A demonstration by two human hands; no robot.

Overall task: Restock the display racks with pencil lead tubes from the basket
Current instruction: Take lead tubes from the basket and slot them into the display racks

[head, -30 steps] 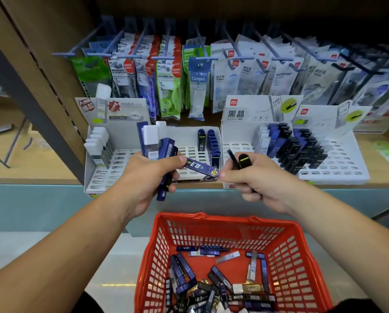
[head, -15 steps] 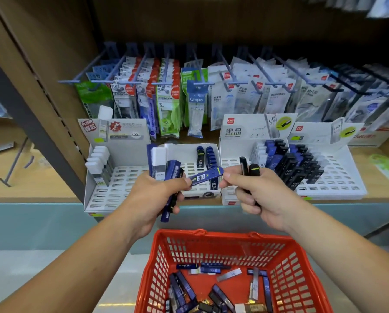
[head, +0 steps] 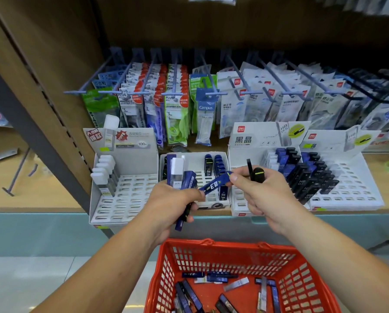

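**Sorting tubes hand to hand, ahead of slotting**

Mid-sort, by the look of it: stock up out of the basket, not yet into any rack. Gripping a mixed bundle point(head: 186, 180) in the left hand point(head: 166, 206), fingers curled tight round it. Several blue tubes in there, plus one clear tube with a white cap, all standing up out of the fist. Pinching one more blue tube point(head: 213, 184) by its upper end between thumb and forefinger of the right hand point(head: 263, 195), lower end down at the left thumb. Shared, seemingly, between both hands. Clamping two black tubes point(head: 257, 173) upright in the right palm as well, under the other fingers.

Holding all of this just in front of the middle rack point(head: 195, 155) and above the red basket point(head: 211, 243), with plenty more tubes point(head: 189, 294) lying loose on its floor.

Next, probably: drawing the blue tube clear of the left thumb, turning it upright and lowering it into a free slot beside the blue row point(head: 219, 166) in the middle rack. Calls for a fingertip grip and square alignment over a narrow slot, without spilling the black pair.

Materials: slim, flat-sided tubes of hard glossy plastic, likely slippery in a bunch. White card racks with grids of oblong holes. Rigid red plastic lattice for the basket. Wood-look shelf point(head: 31, 199). Behind, packs point(head: 175, 109) in shiny film, hung on hooks.
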